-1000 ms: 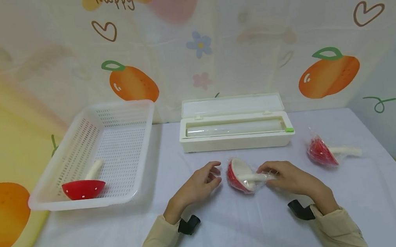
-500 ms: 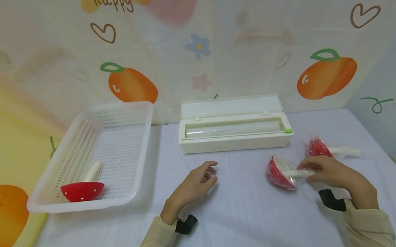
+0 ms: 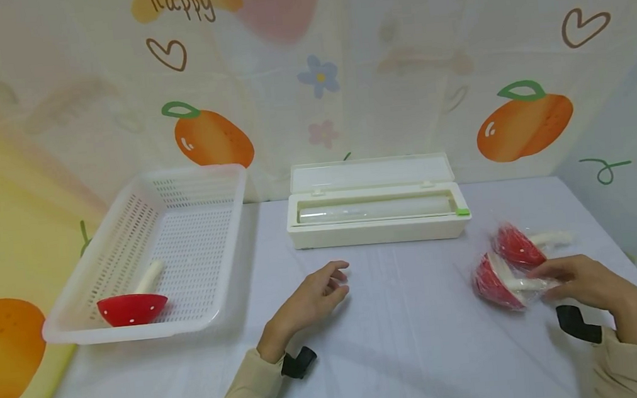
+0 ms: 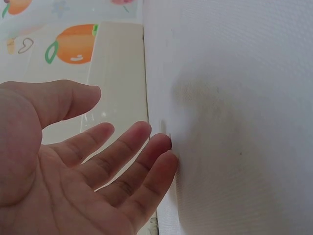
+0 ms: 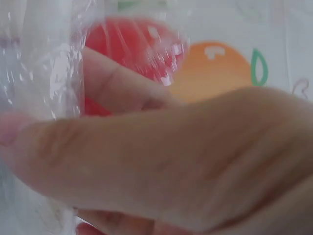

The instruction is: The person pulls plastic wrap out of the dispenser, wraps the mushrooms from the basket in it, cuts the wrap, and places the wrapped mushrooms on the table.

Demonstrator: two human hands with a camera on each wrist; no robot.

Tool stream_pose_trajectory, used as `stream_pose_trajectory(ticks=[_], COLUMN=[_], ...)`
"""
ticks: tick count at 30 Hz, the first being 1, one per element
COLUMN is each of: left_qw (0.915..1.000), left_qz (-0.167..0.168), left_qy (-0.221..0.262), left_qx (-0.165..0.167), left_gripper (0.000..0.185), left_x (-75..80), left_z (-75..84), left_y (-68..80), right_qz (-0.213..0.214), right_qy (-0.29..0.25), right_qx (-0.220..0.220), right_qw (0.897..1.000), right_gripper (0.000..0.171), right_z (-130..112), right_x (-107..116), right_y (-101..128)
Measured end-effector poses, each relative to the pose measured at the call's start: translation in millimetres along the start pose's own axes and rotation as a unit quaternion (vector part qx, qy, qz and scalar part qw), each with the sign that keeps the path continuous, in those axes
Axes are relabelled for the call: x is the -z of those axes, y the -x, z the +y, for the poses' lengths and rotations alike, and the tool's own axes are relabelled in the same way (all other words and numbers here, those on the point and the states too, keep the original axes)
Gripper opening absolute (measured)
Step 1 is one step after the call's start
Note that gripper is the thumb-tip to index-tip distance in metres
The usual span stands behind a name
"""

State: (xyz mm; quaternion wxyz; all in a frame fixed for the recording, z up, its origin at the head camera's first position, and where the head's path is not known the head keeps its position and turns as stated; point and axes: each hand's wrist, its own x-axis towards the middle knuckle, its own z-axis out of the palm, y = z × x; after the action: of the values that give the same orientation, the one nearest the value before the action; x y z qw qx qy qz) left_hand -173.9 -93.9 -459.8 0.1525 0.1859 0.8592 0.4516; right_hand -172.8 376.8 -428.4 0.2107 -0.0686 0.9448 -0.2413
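My right hand [image 3: 599,285] pinches the white handle of a film-wrapped ladle [image 3: 492,282] on the right of the table. Its red bowl with a white inside faces up and rightward. Just behind it, apparently touching, lies another film-wrapped red ladle [image 3: 517,246], its white handle pointing right. In the right wrist view, clear film [image 5: 46,63] fills the left side by the thumb, and a blurred red bowl shows beyond the fingers. My left hand [image 3: 307,298] rests at the table's middle holding nothing; in the left wrist view its fingers [image 4: 129,166] are loosely bent.
A cling film dispenser [image 3: 381,233] stands at the back middle, lid raised, roll inside. At left, a white perforated basket [image 3: 236,231] holds one unwrapped red ladle [image 3: 133,310] with white dots. A fruit-print curtain [image 3: 378,105] hangs behind the white table.
My right hand has carried the wrapped ladle from the middle of the table to the right, next to the other wrapped one. My left hand has barely moved.
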Motion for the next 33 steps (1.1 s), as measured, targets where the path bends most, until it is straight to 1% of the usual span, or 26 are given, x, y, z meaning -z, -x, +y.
stream_pose_trajectory(ticks=[4,8,10,13,15,17,19,21,24,27,29,31,33], left_qw=[1.0,1.0,1.0,0.9999,0.9998,0.9995,0.9987,0.9972,0.9924,0.9842,0.9763,0.9686,0.9616], left_qz=[0.001,0.003,0.004,0.008,0.015,0.024,0.042,0.063,0.102,0.14,0.166,0.186,0.198], left_qy=[-0.001,-0.006,-0.005,-0.004,-0.004,-0.006,-0.012,-0.027,-0.067,-0.107,-0.132,-0.15,-0.17], left_qx=[0.0,0.003,0.007,0.008,0.013,0.018,0.026,0.029,0.017,-0.017,-0.044,-0.068,-0.085], left_gripper=[0.043,0.043,0.043,0.043,0.043,0.043,0.044,0.044,0.044,0.042,0.039,0.037,0.035], left_x=[0.3,0.7,1.4,3.9,6.8,10.6,15.0,20.2,29.2,40.3,47.7,54.4,60.2], left_z=[-1.0,-3.2,-4.6,-6.2,-6.1,-5.1,-3.0,-0.9,2.4,7.7,11.5,15.2,17.9], left_y=[0.4,2.2,3.7,5.9,7.2,7.8,8.1,7.5,5.7,2.5,-0.5,-4.8,-10.4], right_qz=[0.007,0.009,0.029,0.067,0.094,0.109,0.117,0.126,0.134,0.153,0.169,0.191,0.208], right_qy=[0.003,0.0,0.007,0.019,0.025,0.032,0.04,0.041,0.03,0.016,0.006,0.008,0.01], right_qx=[-0.017,-0.041,-0.044,-0.06,-0.074,-0.083,-0.078,-0.059,-0.02,0.036,0.08,0.13,0.172], right_qw=[1.0,0.999,0.999,0.996,0.993,0.99,0.989,0.989,0.99,0.988,0.982,0.973,0.963], right_gripper=[0.037,0.042,0.045,0.051,0.053,0.057,0.061,0.064,0.068,0.061,0.053,0.044,0.039], right_z=[12.1,15.1,13.2,3.3,-8.4,-22.6,-37.6,-52.7,-75.2,-95.3,-105.9,-113.3,-118.3], right_x=[1.1,0.7,1.7,4.9,7.4,9.9,11.5,11.5,10.0,8.6,8.2,7.5,7.0], right_y=[2.5,3.2,6.4,15.1,21.0,25.7,27.9,27.0,21.3,11.7,3.2,-7.6,-19.7])
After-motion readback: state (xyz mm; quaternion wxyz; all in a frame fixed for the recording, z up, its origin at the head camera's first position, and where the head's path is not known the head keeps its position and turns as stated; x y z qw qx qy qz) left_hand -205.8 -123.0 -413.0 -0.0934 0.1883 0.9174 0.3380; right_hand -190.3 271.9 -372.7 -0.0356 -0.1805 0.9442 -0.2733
